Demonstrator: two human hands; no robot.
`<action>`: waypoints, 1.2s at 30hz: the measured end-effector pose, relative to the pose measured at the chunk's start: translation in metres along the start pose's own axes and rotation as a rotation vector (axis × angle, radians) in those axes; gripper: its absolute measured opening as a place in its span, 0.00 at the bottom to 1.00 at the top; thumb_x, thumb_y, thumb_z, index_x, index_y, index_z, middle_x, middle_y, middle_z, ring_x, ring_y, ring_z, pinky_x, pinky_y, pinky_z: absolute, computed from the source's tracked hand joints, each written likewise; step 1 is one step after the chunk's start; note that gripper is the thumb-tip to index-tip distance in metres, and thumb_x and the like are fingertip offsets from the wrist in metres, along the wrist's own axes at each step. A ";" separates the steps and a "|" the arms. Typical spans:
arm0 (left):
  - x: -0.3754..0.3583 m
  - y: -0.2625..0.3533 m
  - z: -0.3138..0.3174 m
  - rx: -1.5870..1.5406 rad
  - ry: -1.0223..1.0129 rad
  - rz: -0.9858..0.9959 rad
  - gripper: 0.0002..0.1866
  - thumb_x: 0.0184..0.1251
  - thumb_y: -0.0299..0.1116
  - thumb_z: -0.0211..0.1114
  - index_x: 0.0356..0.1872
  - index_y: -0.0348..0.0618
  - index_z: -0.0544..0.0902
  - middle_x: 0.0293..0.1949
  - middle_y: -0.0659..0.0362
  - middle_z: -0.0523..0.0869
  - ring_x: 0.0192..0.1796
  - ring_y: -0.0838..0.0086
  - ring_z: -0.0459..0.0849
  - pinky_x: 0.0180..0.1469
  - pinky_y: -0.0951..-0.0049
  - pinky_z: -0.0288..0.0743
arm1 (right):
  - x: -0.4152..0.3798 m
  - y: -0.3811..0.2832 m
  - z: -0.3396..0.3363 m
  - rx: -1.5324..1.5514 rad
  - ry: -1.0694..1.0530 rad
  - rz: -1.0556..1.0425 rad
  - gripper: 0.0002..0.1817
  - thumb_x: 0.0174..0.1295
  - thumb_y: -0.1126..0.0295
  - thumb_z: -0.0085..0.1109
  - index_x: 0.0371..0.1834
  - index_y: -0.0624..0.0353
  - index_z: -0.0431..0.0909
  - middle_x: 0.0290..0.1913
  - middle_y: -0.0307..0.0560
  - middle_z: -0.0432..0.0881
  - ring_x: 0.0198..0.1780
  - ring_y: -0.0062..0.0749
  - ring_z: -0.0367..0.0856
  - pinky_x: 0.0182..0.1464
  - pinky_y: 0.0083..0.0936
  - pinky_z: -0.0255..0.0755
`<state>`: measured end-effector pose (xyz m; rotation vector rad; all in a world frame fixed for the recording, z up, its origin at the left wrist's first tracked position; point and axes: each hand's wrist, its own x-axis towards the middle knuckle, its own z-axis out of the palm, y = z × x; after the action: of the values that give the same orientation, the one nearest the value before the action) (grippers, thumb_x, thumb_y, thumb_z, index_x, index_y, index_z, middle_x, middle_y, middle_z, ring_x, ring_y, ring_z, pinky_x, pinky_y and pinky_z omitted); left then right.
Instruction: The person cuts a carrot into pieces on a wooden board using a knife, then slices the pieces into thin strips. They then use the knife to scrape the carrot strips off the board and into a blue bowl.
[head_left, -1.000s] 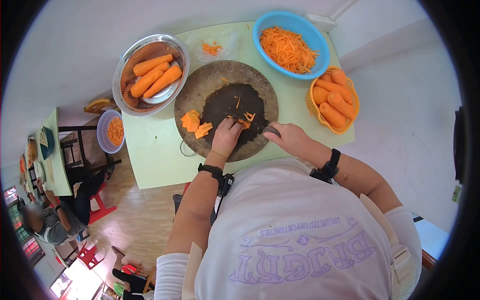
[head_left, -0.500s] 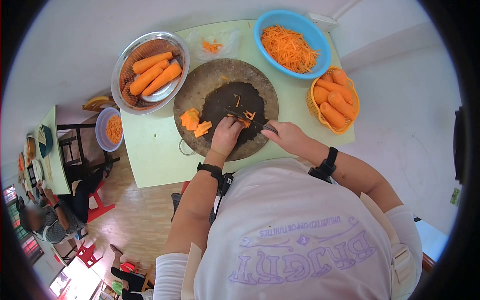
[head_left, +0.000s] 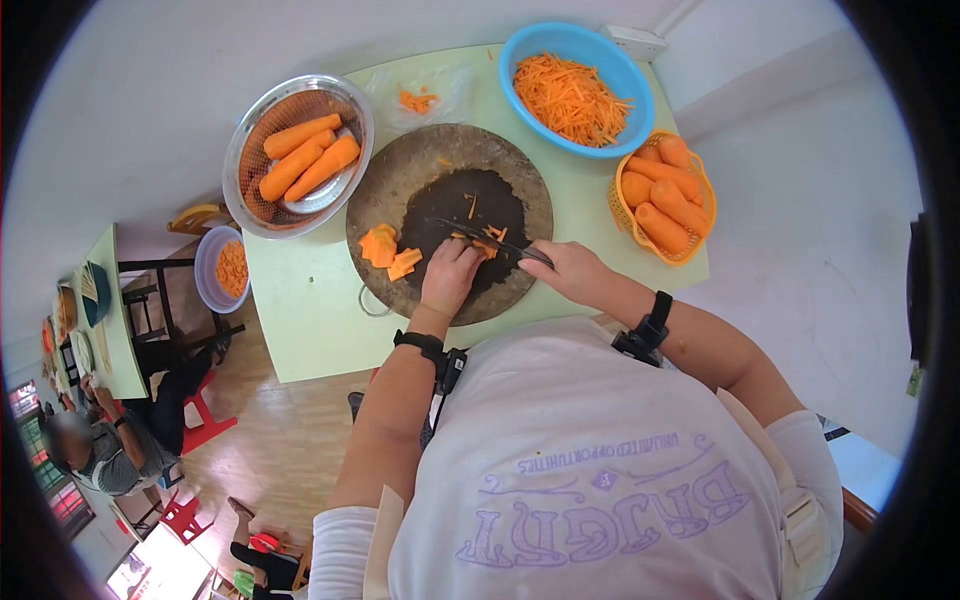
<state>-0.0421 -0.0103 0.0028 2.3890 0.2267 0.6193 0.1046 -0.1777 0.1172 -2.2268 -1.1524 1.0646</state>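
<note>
On the round chopping board (head_left: 390, 170), my left hand (head_left: 451, 276) presses bent fingers onto carrot pieces (head_left: 488, 246) beside the knife. The handle of a dark knife (head_left: 487, 237) is gripped in my right hand (head_left: 562, 272), with the blade reaching left across the pieces just beyond my left fingertips. Thicker cut carrot chunks (head_left: 379, 246) lie at the board's left side. A few thin shreds (head_left: 472, 206) are on the wet dark middle of the board.
A steel bowl (head_left: 237, 165) holds whole carrots. Shredded carrot fills a blue basin (head_left: 640, 118); a yellow basket (head_left: 697, 238) holds more carrots. Scraps lie on a plastic bag (head_left: 447, 92). A purple basin (head_left: 207, 277) and a seated person (head_left: 120, 455) are at the left.
The view has shifted slightly. The knife blade has turned a little and lies a bit farther left over the carrot pieces. Both hands hold nearly the same positions.
</note>
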 end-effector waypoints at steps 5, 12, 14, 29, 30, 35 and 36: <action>-0.001 0.000 0.000 0.015 -0.013 -0.013 0.08 0.54 0.26 0.70 0.35 0.42 0.82 0.39 0.55 0.82 0.41 0.59 0.82 0.43 0.63 0.78 | -0.008 0.001 0.000 -0.039 0.008 0.010 0.23 0.71 0.49 0.50 0.45 0.60 0.78 0.27 0.57 0.80 0.34 0.53 0.81 0.39 0.41 0.73; 0.001 0.002 -0.001 0.001 0.014 -0.002 0.07 0.55 0.26 0.70 0.34 0.42 0.82 0.38 0.55 0.82 0.41 0.58 0.82 0.42 0.63 0.78 | -0.007 0.002 0.001 -0.050 0.020 -0.008 0.23 0.71 0.49 0.50 0.44 0.61 0.78 0.26 0.58 0.80 0.33 0.54 0.81 0.39 0.42 0.73; 0.001 0.002 -0.001 -0.001 0.012 -0.001 0.07 0.54 0.26 0.70 0.34 0.42 0.82 0.38 0.55 0.82 0.40 0.58 0.82 0.42 0.63 0.78 | -0.006 0.003 0.002 -0.047 0.021 -0.011 0.23 0.71 0.49 0.50 0.44 0.61 0.78 0.25 0.58 0.79 0.32 0.54 0.81 0.38 0.42 0.73; -0.002 -0.003 0.003 0.021 0.008 -0.014 0.07 0.54 0.26 0.70 0.33 0.42 0.82 0.36 0.55 0.82 0.39 0.59 0.82 0.40 0.63 0.78 | 0.015 0.003 0.010 -0.010 -0.029 0.028 0.25 0.71 0.48 0.49 0.47 0.62 0.78 0.32 0.61 0.82 0.37 0.57 0.81 0.41 0.45 0.73; -0.002 -0.002 0.003 0.019 0.009 -0.014 0.07 0.54 0.26 0.70 0.33 0.42 0.82 0.36 0.55 0.82 0.39 0.59 0.82 0.40 0.63 0.78 | 0.017 0.005 0.013 -0.017 -0.007 0.009 0.25 0.71 0.48 0.49 0.47 0.63 0.77 0.32 0.61 0.82 0.37 0.58 0.81 0.41 0.44 0.73; 0.001 0.001 0.001 -0.013 0.016 -0.028 0.07 0.54 0.26 0.70 0.33 0.42 0.82 0.36 0.55 0.82 0.39 0.59 0.82 0.41 0.64 0.78 | 0.019 0.012 0.019 0.006 -0.002 0.016 0.26 0.71 0.47 0.49 0.48 0.63 0.77 0.33 0.61 0.82 0.39 0.57 0.81 0.42 0.44 0.73; 0.001 0.001 0.001 -0.021 0.020 -0.034 0.07 0.54 0.26 0.70 0.33 0.42 0.82 0.36 0.55 0.82 0.39 0.59 0.82 0.41 0.64 0.78 | 0.019 0.013 0.020 0.013 0.004 0.013 0.25 0.71 0.47 0.49 0.48 0.63 0.77 0.33 0.61 0.82 0.39 0.57 0.81 0.43 0.44 0.73</action>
<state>-0.0406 -0.0114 0.0035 2.3550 0.2675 0.6273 0.1022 -0.1694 0.0885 -2.2284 -1.1274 1.0695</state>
